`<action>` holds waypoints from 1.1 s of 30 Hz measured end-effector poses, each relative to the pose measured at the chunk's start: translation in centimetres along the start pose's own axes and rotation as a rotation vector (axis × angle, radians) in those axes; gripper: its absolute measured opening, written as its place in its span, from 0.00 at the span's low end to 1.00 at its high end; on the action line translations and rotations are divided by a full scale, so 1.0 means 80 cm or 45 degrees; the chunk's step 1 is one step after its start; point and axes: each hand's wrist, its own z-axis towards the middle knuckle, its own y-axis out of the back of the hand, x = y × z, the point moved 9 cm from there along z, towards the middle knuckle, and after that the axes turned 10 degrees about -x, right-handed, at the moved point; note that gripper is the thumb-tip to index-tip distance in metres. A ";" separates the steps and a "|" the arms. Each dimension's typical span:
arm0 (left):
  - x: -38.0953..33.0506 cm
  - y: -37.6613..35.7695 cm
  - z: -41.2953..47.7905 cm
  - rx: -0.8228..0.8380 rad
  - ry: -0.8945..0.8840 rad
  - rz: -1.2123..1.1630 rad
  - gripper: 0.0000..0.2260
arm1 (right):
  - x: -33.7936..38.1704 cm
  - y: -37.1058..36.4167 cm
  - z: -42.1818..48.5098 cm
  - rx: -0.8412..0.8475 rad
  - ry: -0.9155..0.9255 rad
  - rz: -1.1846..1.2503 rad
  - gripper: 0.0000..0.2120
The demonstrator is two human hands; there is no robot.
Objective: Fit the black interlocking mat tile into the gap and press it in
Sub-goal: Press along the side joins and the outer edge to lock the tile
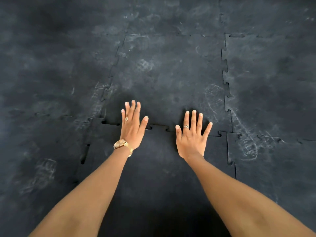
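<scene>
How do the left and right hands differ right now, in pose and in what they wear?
The left hand is tilted, its fingers close together; the right hand lies flatter with fingers spread. The left wrist carries a gold watch; the right wrist is bare. The left hand reaches slightly farther forward than the right. Both wear a ring, hold nothing, and sit across the toothed seam at the far edge of the near mat tile.

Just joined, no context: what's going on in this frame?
A person is kneeling over a black interlocking mat floor, working on the near tile. Both hands are open and flat across its far seam: the left hand, with a gold watch, and the right hand. The tile is in its gap but not fully seated: dark slits show along the far seam and at the left edge.
</scene>
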 end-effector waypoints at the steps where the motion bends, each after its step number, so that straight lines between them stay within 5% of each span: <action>1: 0.007 0.000 -0.003 0.063 0.034 -0.037 0.31 | -0.002 0.000 0.001 0.014 -0.014 -0.014 0.30; 9: 0.006 -0.016 0.035 0.300 -0.132 0.372 0.28 | 0.098 0.010 -0.064 0.237 -0.073 0.278 0.29; 15: 0.004 -0.038 0.034 0.255 -0.429 0.539 0.31 | 0.114 -0.004 -0.079 -0.049 -0.117 0.127 0.31; 20: 0.011 -0.041 0.036 0.164 -0.449 0.444 0.31 | 0.127 -0.006 -0.082 -0.154 -0.126 0.129 0.29; 24: 0.011 -0.025 0.042 0.191 -0.382 -0.012 0.30 | 0.135 -0.008 -0.085 -0.108 -0.272 0.146 0.30; 28: 0.027 0.011 0.047 0.109 0.004 -0.790 0.28 | 0.132 -0.008 -0.084 -0.061 -0.286 0.150 0.30; 30: 0.047 0.033 0.046 0.017 -0.023 -0.608 0.26 | 0.137 -0.008 -0.084 -0.081 -0.255 0.115 0.29; 33: 0.099 0.061 0.035 -0.021 -0.244 0.173 0.26 | 0.132 -0.013 -0.084 -0.071 -0.278 0.146 0.29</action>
